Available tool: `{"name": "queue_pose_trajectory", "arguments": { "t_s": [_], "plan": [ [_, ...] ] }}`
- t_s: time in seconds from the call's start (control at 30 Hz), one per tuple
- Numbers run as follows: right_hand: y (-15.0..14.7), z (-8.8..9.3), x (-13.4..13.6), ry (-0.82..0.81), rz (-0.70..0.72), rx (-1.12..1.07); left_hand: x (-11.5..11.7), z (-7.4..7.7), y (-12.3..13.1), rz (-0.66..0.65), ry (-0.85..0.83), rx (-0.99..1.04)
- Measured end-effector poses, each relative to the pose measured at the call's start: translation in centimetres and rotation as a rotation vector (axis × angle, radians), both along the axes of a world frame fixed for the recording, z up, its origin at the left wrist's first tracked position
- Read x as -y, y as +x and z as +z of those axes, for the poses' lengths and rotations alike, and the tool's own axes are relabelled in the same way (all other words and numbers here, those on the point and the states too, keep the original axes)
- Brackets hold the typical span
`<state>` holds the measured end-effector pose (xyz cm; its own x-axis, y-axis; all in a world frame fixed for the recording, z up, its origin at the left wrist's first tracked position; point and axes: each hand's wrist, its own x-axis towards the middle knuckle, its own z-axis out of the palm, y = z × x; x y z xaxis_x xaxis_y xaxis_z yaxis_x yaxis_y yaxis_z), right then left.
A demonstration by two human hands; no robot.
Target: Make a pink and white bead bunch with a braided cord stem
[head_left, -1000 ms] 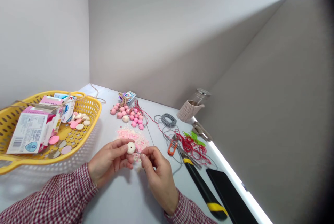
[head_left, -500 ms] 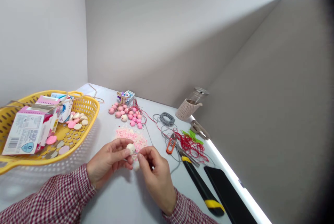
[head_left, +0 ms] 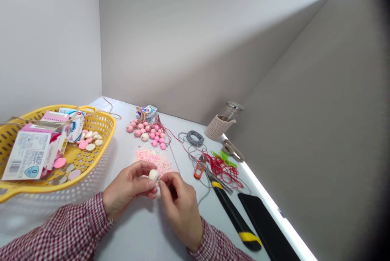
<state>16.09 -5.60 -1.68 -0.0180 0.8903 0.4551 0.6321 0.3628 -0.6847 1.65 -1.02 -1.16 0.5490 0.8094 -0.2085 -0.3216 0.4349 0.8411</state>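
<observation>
A small white ball (head_left: 153, 175) is gripped between the thumb and fingers of my left hand (head_left: 134, 186). My right hand (head_left: 179, 202) is closed in a pinch right against the ball's right side; whatever its fingertips hold is too small to make out. Under and behind both hands lie pink and white shavings (head_left: 161, 163). Farther back sits a cluster of pink balls (head_left: 157, 135) with red threads, and a single white ball (head_left: 145, 136) is among them.
A yellow basket (head_left: 106, 131) with boxes and pink and white discs stands left. To the right lie a grey cord coil (head_left: 195, 138), red cord (head_left: 224, 167), an orange-handled tool (head_left: 199, 169), a black-and-yellow handled tool (head_left: 233, 212), a black flat object (head_left: 265, 224) and a covered jar (head_left: 221, 125).
My right hand has shifted slightly left, closer to the white ball. The ball has turned a little in my left hand, which has moved slightly right.
</observation>
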Motion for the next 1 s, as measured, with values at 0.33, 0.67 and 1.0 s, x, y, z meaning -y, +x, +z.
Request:
{"name": "queue_pose_trajectory", "arguments": {
  "t_s": [0.33, 0.67, 1.0],
  "plan": [
    [0.28, 0.09, -0.14, 0.029, 0.043, 0.079, -0.21, -0.18, 0.01, 0.009, -0.061, 0.071],
    [0.46, -0.34, -0.41, 0.008, 0.001, 0.093, -0.04, -0.40, 0.00, -0.008, -0.038, 0.049],
    [0.56, -0.03, -0.44, -0.120, -0.003, 0.034, -0.14, -0.40, -0.01, 0.032, 0.075, -0.048]
  ]
}}
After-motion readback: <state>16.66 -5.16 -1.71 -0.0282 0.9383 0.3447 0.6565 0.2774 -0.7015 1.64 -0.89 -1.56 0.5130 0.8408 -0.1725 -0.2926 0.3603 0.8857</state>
